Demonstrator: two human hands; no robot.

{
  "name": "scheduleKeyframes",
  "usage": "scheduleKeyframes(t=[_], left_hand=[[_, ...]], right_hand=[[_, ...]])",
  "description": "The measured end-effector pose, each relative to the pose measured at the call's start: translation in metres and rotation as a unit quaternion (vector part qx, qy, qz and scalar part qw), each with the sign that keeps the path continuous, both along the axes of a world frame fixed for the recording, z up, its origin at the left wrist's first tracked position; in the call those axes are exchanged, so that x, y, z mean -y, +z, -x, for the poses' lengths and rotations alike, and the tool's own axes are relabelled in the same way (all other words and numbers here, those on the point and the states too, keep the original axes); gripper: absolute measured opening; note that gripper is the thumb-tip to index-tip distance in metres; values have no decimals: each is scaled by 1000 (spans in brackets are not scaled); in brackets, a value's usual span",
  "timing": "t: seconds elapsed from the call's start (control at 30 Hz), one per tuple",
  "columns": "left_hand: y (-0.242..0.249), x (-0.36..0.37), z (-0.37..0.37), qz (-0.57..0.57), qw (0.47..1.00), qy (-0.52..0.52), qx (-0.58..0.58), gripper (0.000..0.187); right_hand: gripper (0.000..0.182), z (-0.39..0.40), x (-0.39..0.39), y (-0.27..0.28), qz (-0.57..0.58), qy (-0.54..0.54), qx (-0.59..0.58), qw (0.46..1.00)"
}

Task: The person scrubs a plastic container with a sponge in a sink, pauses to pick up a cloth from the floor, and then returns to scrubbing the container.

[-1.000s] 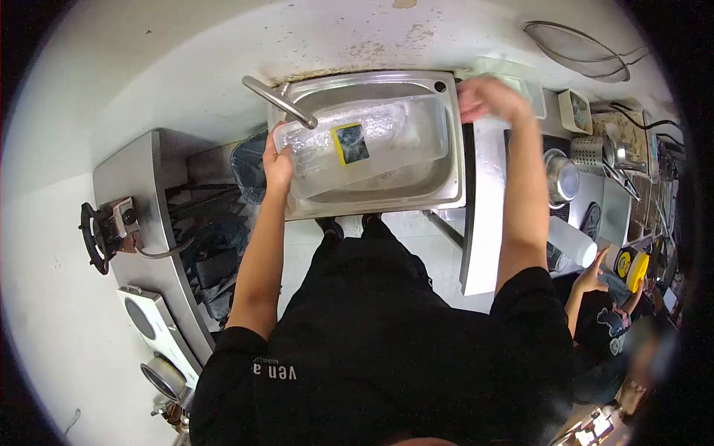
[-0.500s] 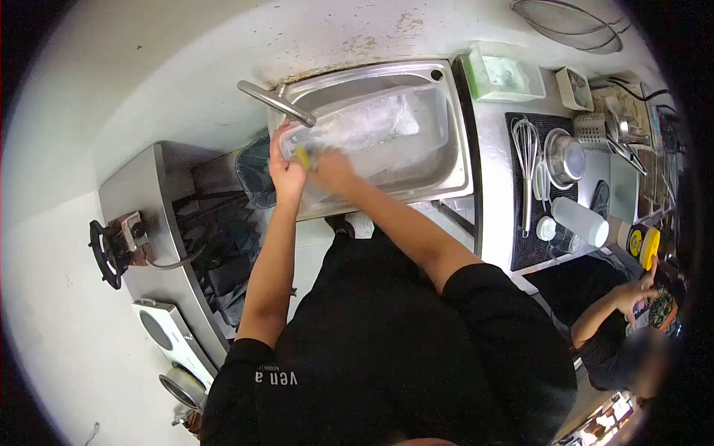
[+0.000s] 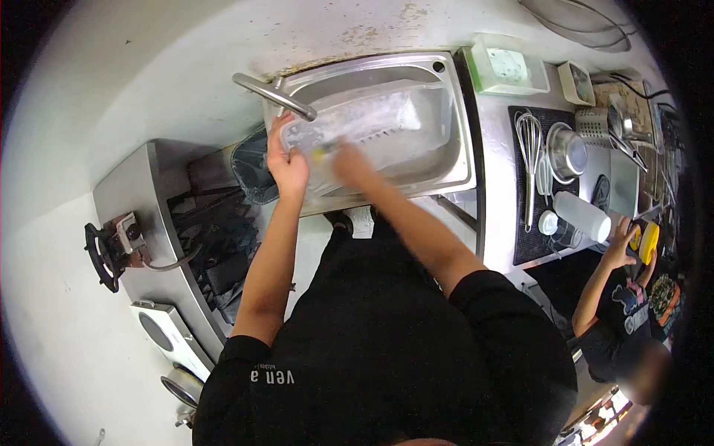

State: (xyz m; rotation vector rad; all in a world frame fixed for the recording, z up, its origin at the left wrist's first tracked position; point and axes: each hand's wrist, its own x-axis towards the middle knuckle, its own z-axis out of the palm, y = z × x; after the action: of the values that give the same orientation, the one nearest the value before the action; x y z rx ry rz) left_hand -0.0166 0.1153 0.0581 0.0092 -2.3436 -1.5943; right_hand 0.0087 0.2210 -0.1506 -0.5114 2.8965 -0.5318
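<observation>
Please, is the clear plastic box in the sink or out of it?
In: most of the box shows within the sink's rim. The left hand is at its left end.

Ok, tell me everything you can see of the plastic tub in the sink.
The plastic tub is long, translucent and whitish, with rounded corners and a wet-looking sheen. It lies aslant in the metal sink, open side up. The left hand grips its left end; the blurred right hand and a yellow object are over it, contact unclear.

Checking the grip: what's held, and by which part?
The left hand holds the translucent tub by its left end; the right hand is blurred at the yellow sponge, its hold unclear.
</observation>
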Motion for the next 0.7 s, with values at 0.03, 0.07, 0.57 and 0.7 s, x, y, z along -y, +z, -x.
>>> scheduleKeyframes(t=[0.03,0.07,0.57,0.7], left_hand=[[1,0,-1,8,1000,-2,-2,54],[2,-1,-3,16,1000,-3,-4,54],[14,-9,-6,48,999,5,-26,52],[16,-11,-10,57,998,14,-25,50]], right_hand=[[24,-10,22,46,78,24,-47,996],[22,-17,29,100,155,48,-94,982],[19,-9,-4,129,117,-7,162,980],[20,-1,-38,52,152,-35,121,980]])
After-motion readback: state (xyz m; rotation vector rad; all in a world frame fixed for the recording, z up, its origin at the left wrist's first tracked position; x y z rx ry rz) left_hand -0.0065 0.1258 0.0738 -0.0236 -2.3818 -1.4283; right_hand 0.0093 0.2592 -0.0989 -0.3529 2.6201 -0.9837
